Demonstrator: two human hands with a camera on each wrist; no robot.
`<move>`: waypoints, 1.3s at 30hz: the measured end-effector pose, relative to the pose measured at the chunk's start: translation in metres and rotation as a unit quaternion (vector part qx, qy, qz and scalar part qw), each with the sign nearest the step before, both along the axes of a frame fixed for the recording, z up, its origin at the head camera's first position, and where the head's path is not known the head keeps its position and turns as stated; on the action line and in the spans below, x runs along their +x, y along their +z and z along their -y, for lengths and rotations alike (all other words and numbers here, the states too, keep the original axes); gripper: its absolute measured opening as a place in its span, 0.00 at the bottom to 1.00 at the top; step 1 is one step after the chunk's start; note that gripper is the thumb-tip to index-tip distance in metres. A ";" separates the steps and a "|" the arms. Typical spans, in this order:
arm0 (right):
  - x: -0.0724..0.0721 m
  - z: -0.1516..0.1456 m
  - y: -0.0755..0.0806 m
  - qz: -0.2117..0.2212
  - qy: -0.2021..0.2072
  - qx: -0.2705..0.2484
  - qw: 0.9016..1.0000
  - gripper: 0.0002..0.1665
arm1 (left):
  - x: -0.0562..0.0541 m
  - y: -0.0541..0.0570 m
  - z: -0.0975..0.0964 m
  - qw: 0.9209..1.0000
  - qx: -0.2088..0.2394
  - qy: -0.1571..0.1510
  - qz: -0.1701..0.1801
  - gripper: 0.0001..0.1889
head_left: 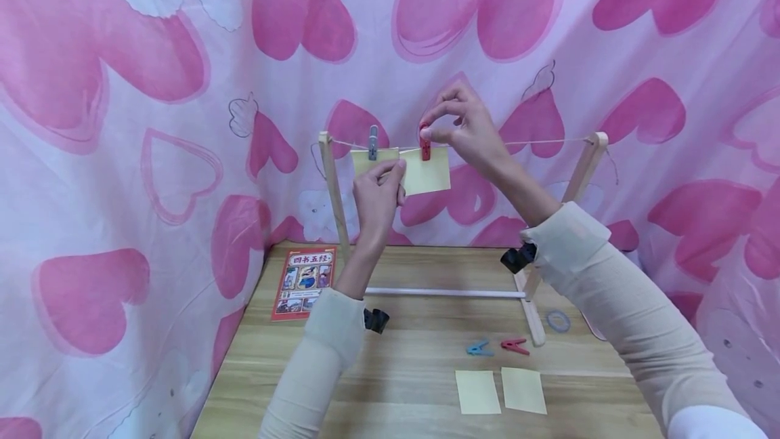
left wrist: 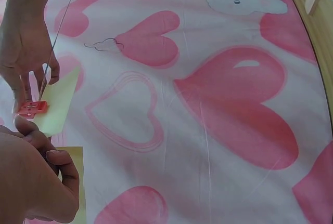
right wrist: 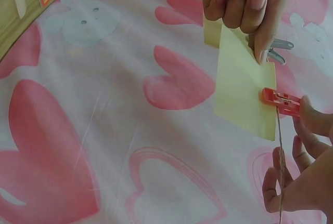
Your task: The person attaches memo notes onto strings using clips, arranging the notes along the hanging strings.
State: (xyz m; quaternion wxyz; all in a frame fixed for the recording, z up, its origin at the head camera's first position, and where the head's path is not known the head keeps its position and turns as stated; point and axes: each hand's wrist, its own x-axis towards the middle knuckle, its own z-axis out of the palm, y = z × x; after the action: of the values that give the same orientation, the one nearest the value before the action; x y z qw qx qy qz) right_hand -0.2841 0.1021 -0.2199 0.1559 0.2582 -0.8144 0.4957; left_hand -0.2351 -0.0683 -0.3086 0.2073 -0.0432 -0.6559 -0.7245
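Observation:
A thin string [head_left: 536, 141] runs between two wooden posts. On it, a red clothespin [head_left: 426, 143] sits over the top edge of a yellow paper note [head_left: 429, 175]. My right hand [head_left: 466, 124] pinches the clothespin's upper end between thumb and finger. With thumb and fingertips my left hand [head_left: 378, 196] pinches the note's upper left corner, also visible in the right wrist view beside the red clothespin [right wrist: 281, 102]. Just left of it hangs another yellow note [head_left: 362, 162], clipped by a grey clothespin [head_left: 373, 143] and partly covered by my left hand.
On the wooden table [head_left: 414, 364] lie a blue clothespin [head_left: 479, 348], another red clothespin [head_left: 515, 346] and two yellow notes [head_left: 478, 393]. A red booklet [head_left: 303, 283] lies at the back left. A bluish ring [head_left: 558, 320] is near the right post's foot [head_left: 531, 317]. A white bar [head_left: 445, 293] joins the posts low down.

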 end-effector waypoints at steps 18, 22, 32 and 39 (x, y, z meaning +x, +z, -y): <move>0.008 -0.009 -0.001 0.001 0.015 0.083 0.996 0.20 | 0.000 -0.007 -0.002 1.000 -0.013 -0.004 0.016 0.14; 0.010 -0.010 -0.002 -0.007 0.019 0.095 0.995 0.21 | 0.000 -0.010 -0.003 1.000 -0.010 -0.003 0.020 0.14; 0.023 -0.019 -0.005 -0.065 0.004 0.082 0.994 0.21 | 0.001 -0.015 -0.002 1.000 -0.012 0.000 0.018 0.14; 0.060 -0.027 -0.015 -0.168 0.030 0.044 0.984 0.17 | 0.003 -0.021 -0.002 0.999 -0.010 -0.010 0.030 0.15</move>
State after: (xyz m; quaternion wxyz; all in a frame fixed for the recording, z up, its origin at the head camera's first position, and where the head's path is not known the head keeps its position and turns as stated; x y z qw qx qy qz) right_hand -0.2237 0.1290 -0.2348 0.2643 0.3688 -0.7898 0.4128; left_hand -0.2318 -0.0664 -0.3297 0.1798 -0.0300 -0.6683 -0.7213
